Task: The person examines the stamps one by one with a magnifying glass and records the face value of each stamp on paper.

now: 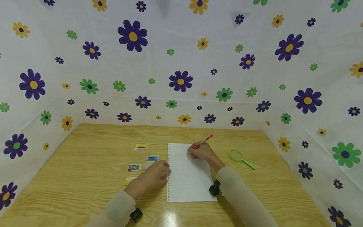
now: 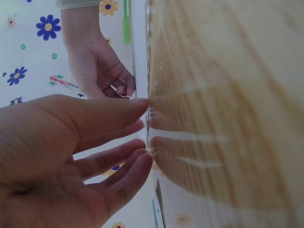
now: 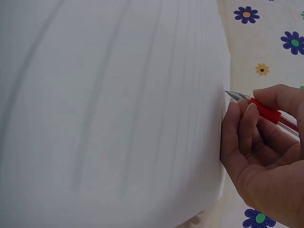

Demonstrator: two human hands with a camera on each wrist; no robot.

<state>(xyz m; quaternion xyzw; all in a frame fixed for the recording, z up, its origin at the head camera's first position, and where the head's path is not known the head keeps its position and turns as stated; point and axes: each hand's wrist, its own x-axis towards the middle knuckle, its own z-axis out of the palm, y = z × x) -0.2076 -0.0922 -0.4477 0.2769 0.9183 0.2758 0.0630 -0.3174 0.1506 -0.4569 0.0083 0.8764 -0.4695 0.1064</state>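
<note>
A white sheet of lined paper (image 1: 190, 183) with holes along its left edge lies on the wooden table. Near its top my right hand (image 1: 202, 151) grips a red pen (image 1: 209, 137), tip pointing down towards the page. In the right wrist view the pen's red grip (image 3: 266, 111) sits between thumb and fingers, its tip close to the paper. Faint handwriting (image 1: 177, 155) shows on an upper line. My left hand (image 1: 153, 175) rests with relaxed, slightly bent fingers at the sheet's left edge; in the left wrist view its fingertips touch down there, holding nothing.
Several small picture cards, among them a yellow one (image 1: 141, 147), a blue one (image 1: 153, 158) and a dark one (image 1: 134, 167), lie left of the paper; some are partly behind my left hand. A green magnifying glass (image 1: 249, 164) lies to the right. Flower-printed cloth (image 1: 158, 63) surrounds the table.
</note>
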